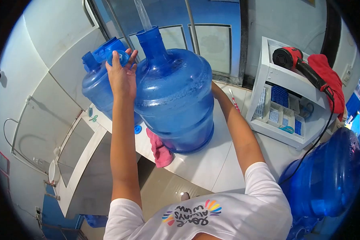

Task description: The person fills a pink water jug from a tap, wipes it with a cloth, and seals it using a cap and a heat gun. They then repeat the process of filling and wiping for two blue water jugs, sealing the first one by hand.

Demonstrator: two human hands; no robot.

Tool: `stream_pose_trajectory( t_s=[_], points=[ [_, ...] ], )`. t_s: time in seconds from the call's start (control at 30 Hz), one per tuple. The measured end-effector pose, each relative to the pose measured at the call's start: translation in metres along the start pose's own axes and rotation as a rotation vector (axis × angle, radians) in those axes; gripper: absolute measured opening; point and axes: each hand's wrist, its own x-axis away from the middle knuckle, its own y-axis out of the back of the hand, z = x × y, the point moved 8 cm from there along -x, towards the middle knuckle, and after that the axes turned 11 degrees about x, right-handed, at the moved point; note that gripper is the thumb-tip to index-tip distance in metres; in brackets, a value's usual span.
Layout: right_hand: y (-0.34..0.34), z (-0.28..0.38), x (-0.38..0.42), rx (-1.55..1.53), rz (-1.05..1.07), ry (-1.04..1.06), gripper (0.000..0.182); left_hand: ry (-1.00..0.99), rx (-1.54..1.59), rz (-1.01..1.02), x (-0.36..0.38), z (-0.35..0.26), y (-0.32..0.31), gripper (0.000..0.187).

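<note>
A large blue water jug (174,100) stands upright on the white counter, and a stream of water (143,15) falls into its open neck. Just left of that neck, my left hand (123,76) is raised with its fingers closed round a blue jug cap (118,59). My right arm reaches round the jug's right side; the hand itself is hidden behind the jug, so its fingers do not show. Behind my left hand stands a second blue jug (98,86). A pink cloth (160,150) lies against the base of the large jug.
Another blue cap (138,129) and green scissors (93,118) lie on the counter (196,172). To the right, a white shelf unit (264,80) holds baskets, a red-and-black heat gun (294,60) and a red cloth (328,80). Its cord hangs near more blue jugs (328,176).
</note>
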Motion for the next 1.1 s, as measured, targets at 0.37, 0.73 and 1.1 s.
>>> stream_pose_trajectory(
  t_s=[0.37,0.73,1.1],
  points=[
    [-0.008,-0.006,-0.019,0.032,0.102,0.138,0.055,-0.004,0.007,-0.003,0.000,0.001,0.001,0.035],
    [-0.004,-0.018,-0.033,0.013,0.101,0.183,0.052,0.006,0.027,-0.015,-0.001,0.001,0.001,0.031],
    [0.013,-0.023,0.006,-0.180,-0.203,0.043,0.047,0.002,0.006,0.009,-0.002,0.000,0.002,0.038]
  ],
)
